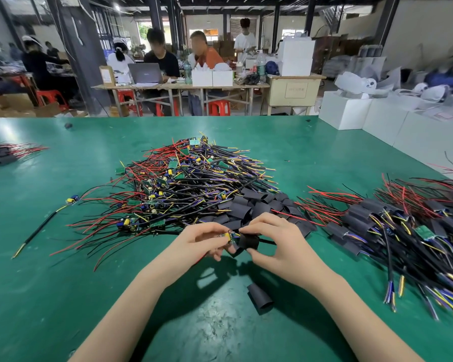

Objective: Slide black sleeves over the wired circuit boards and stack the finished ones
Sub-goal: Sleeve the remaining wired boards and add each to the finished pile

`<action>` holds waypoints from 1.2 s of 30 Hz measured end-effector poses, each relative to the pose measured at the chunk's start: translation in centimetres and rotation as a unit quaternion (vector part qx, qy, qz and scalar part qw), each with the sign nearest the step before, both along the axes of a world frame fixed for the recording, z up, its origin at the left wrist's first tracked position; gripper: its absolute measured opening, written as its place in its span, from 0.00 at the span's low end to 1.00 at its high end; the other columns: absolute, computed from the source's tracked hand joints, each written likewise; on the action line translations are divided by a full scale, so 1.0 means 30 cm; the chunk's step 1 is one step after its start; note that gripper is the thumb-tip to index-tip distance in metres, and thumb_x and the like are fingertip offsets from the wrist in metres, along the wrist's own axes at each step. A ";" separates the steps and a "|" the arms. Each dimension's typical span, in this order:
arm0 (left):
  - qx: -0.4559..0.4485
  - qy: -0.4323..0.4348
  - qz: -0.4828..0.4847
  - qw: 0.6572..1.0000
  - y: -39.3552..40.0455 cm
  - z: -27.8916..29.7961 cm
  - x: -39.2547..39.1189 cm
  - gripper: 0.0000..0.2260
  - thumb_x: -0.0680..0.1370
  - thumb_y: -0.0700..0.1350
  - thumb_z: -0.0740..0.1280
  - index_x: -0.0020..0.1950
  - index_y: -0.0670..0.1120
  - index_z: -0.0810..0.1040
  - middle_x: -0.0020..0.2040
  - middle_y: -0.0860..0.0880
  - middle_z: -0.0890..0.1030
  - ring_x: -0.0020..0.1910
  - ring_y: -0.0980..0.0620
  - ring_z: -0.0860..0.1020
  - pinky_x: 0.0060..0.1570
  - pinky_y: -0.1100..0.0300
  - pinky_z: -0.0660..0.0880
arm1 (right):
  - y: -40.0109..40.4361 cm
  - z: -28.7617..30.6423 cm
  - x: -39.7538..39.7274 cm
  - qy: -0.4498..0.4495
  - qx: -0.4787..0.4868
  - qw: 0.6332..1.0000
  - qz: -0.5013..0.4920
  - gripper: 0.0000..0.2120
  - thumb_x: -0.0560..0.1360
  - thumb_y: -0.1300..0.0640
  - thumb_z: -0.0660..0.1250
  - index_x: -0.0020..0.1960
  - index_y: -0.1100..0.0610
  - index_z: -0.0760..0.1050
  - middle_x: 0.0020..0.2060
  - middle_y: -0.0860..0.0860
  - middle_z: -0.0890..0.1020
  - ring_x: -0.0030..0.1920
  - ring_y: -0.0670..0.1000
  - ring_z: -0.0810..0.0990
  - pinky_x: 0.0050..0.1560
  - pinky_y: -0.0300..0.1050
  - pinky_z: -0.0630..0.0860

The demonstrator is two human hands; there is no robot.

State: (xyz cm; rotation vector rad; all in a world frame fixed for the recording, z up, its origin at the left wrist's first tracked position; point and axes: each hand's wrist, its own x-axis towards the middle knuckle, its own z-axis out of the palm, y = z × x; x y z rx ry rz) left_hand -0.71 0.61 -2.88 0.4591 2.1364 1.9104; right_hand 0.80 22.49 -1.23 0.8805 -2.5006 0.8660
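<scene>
While left fingers point(215, 244) pinch the circuit board point(230, 237), right fingers point(249, 227) grip the black sleeve point(249, 242).

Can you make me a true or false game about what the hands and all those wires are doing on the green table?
1. The left hand holds a small circuit board. True.
2. The right hand holds a red sleeve. False: its black sleeve is black.
3. The finished pile lies to the right. True.
4. The loose sleeve near the arms stands upright. False: it lies on its side on the table.
</scene>
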 end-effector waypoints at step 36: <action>0.059 -0.040 0.073 0.995 -0.016 0.031 0.009 0.11 0.64 0.40 0.79 0.45 0.45 0.83 0.40 0.42 0.85 0.39 0.47 0.84 0.41 0.63 0.79 | -0.032 -0.002 0.016 0.067 -0.046 0.997 0.012 0.14 0.67 0.64 0.75 0.53 0.58 0.83 0.47 0.50 0.83 0.48 0.51 0.80 0.50 0.45 0.76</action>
